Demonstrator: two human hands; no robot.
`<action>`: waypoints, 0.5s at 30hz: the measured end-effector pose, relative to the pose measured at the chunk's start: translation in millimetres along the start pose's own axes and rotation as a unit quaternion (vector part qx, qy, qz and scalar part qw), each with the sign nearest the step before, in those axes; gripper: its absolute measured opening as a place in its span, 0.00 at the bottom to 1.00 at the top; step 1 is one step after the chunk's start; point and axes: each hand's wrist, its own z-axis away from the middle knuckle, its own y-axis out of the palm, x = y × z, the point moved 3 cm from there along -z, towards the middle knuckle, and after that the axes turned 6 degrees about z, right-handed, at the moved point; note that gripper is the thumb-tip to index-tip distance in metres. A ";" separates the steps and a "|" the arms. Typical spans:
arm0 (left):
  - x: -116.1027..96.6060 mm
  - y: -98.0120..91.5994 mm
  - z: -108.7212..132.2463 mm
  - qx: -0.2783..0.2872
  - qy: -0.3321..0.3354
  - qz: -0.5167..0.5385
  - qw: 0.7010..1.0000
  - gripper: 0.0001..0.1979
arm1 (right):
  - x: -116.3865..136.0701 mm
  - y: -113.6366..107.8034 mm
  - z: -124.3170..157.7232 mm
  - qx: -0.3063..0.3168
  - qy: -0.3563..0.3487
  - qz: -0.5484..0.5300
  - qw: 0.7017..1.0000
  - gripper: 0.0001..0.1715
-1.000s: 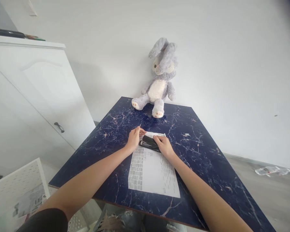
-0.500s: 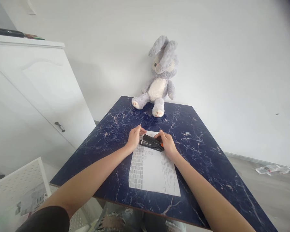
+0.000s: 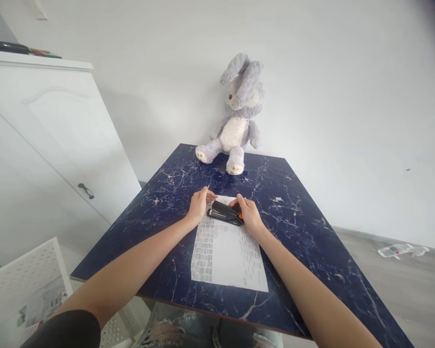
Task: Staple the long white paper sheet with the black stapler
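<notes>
Stapler (image 3: 225,209) and printed sheet (image 3: 229,263) lie before me on the dark blue table (image 3: 155,232), the black stapler resting across the far part of the page, between my two hands. Its long axis runs mostly left to right, a little aslant: the gaping end points left and slightly far, the end with the orange part (image 3: 240,216) right and slightly near. My right hand (image 3: 252,217) is the nearer one, right up against that orange end, with fingers curled round its far side and thumb raised; I can't tell whether they are clamped on it or only touching. My left hand (image 3: 198,207) stands on edge by the sheet's far left corner, just beside the gaping end, fingers bent towards the right; whether they pinch the paper I can't tell either. Farther off, the plush rabbit (image 3: 234,134) sits against the wall.
</notes>
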 end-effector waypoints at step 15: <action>-1.0 -0.2 -1.1 0.000 -0.004 0.010 1.000 0.29 | 3.2 -1.2 -2.2 0.013 -0.040 0.128 0.991 0.37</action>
